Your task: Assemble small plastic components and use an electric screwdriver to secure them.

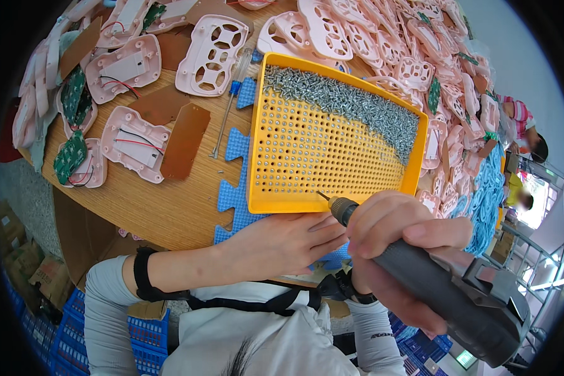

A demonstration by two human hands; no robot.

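Observation:
My right hand (391,232) is wrapped round a black electric screwdriver (470,307). Its thin bit points at the front edge of a yellow tray (282,205) with a perforated plate inside. Small silver screws (357,103) are heaped along the tray's far side, and many of the plate's holes have screws sitting in them. Just below the tray's front wall lies my left hand (294,241), palm down, fingers stretched toward the right with slight gaps between them. Whatever may be under that palm is hidden.
Blue foam matting (235,199) lies under the tray. Left of it are a long screwdriver (225,122), brown boards (185,141) and pink plastic shells (135,141) with wires. More pink shells (413,72) pile up behind and right, near blue cords (487,188). Other people are in the right background.

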